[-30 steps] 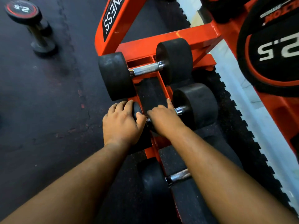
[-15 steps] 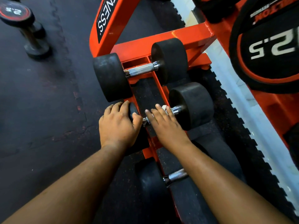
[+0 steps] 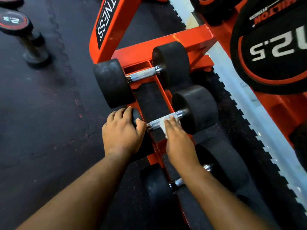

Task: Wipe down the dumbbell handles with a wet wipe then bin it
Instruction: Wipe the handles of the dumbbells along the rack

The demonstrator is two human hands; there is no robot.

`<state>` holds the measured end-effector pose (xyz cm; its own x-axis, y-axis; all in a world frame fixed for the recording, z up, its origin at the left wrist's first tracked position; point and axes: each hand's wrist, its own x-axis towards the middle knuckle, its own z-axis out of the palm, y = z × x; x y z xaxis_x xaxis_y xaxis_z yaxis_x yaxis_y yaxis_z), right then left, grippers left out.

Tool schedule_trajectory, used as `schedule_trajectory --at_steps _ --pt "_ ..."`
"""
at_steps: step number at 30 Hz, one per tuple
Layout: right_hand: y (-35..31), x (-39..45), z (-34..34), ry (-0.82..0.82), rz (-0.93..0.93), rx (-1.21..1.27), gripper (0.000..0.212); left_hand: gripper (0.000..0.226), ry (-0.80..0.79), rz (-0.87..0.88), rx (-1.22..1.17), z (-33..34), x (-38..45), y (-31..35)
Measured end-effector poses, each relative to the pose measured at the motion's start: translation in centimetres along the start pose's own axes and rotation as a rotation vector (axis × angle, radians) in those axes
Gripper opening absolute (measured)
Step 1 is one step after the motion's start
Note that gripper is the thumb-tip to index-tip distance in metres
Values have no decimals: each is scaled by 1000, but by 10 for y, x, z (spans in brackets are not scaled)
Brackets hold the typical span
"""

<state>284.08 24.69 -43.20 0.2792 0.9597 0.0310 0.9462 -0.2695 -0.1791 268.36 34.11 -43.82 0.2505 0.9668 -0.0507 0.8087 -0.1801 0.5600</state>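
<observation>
Chrome knurling is showing along the handle of the middle dumbbell, which is lying across the orange rack between two other dumbbells. The right hand is pressing a white wet wipe onto the right half of this handle; its fingers are lying nearly straight and close together over the wipe, reaching toward the right-hand weight head, and one corner of the wipe is hanging below the bar beside the palm. Whether the thumb is curling under the bar cannot be told, since the hand is hiding it. The left hand is resting on the left-hand weight head of the same dumbbell, fingers curved over its top edge and thumb lying against the inner face, just beside the bare left end of the handle. Behind it, the far dumbbell is sitting on the rack with its handle uncovered, and the near dumbbell is lying partly beneath the right forearm. On the dark floor mat, a small upright dumbbell marked 2.5 is standing well apart.
</observation>
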Motion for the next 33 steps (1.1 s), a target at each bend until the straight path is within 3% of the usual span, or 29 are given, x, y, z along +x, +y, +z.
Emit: schedule_trajectory --at_steps 1,3,5,7,11,12,18,24,29,33 --pt "0 -9 4 106 151 176 58 67 -1 1 0 1 0 0" --pt "-6 -14 12 247 626 633 35 68 -7 2 6 1 0 0" --pt "-15 1 15 367 1056 1273 22 68 -12 2 11 0 0 0" --pt "-19 22 12 417 1263 1686 15 68 -10 8 12 -1 0 1" --pt "-19 60 8 318 1172 1909 2 67 1 7 17 -1 0 0" --pt "-18 66 9 296 1155 1937 7 67 5 8 16 0 1 0" --pt "-15 73 26 337 1106 1969 13 68 8 15 17 0 1 -1" --pt "-20 74 17 343 1204 1902 17 68 12 13 11 1 0 -1" --pt "-14 78 25 310 1107 1963 8 63 20 14 10 0 -1 0" --pt "-28 56 28 272 1029 1959 21 63 18 8 10 1 -1 0"
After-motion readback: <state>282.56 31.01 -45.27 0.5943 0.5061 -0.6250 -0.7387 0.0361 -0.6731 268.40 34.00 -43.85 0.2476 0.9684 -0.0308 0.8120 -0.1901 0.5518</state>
